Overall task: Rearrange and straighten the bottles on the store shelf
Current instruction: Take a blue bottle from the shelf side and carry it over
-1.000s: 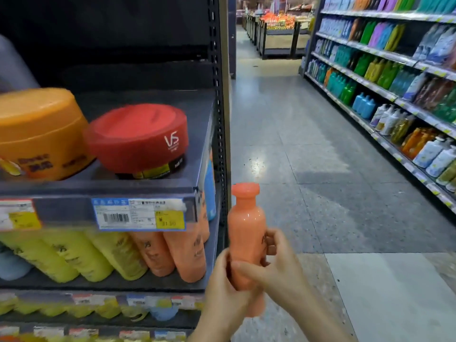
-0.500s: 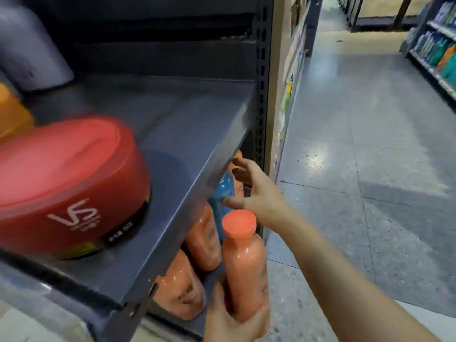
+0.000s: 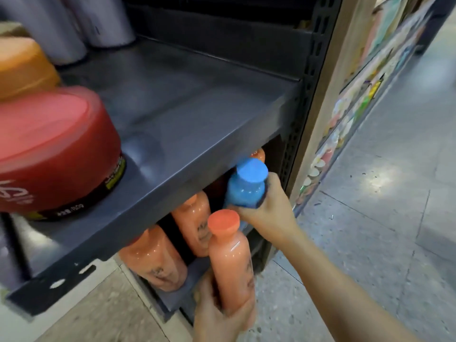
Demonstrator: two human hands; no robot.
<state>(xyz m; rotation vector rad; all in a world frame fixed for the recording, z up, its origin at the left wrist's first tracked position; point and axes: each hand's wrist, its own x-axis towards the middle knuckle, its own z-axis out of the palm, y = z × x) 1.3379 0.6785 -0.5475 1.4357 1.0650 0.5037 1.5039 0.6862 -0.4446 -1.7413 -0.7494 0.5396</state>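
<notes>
Blue bottle (image 3: pixel 246 187) sits pinched in the right hand (image 3: pixel 269 213) fingers under the shelf lip (image 3: pixel 197 193); left hand (image 3: pixel 217 314) grips the orange bottle (image 3: pixel 232 262). I'd clear blue out first, then slot orange in upright.

Bright overhead store light glares off the floor (image 3: pixel 385 178); the red tub (image 3: pixel 56 154) at left smears with motion blur, and the shelf (image 3: pixel 197 124) bows toward the edges
</notes>
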